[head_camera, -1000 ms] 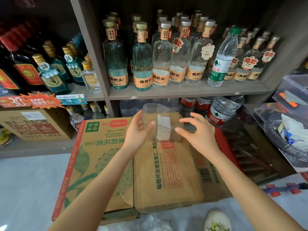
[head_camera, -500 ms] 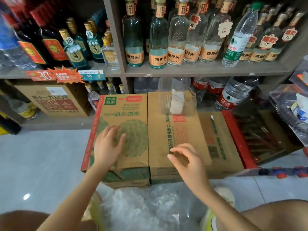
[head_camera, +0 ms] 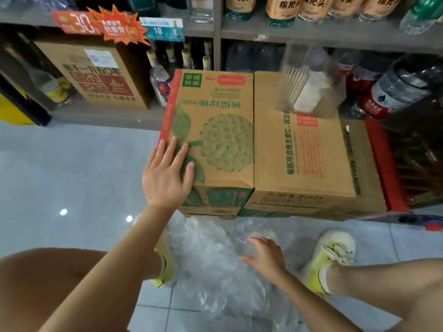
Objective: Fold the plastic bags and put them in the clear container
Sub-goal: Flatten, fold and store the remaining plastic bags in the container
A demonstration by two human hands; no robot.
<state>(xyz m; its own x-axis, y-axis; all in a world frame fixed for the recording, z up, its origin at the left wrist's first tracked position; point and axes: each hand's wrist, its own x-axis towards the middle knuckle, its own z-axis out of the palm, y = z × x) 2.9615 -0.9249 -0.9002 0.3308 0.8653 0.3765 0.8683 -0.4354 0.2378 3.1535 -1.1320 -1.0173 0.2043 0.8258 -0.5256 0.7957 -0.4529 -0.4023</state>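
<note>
A clear container (head_camera: pixel 287 87) stands at the far end of the right cardboard box (head_camera: pixel 299 152), with a folded white bag (head_camera: pixel 311 92) inside it. A heap of crumpled clear plastic bags (head_camera: pixel 211 264) lies on the tiled floor between my feet. My left hand (head_camera: pixel 167 176) rests flat, fingers straight, on the near left corner of the green-printed box (head_camera: pixel 215 130). My right hand (head_camera: pixel 266 256) reaches down with spread fingers onto the top of the bag heap; it holds nothing that I can see.
Shelves of bottles (head_camera: pixel 395 92) stand right behind the boxes. A brown carton (head_camera: pixel 100 75) sits on the low shelf at left. A red crate (head_camera: pixel 388 168) flanks the boxes on the right. My shoes (head_camera: pixel 333 255) stand on either side of the heap.
Both hands left the clear container. The left hand settled on the green-printed box and the right hand dropped to the bag heap on the floor. The view tilted downward.
</note>
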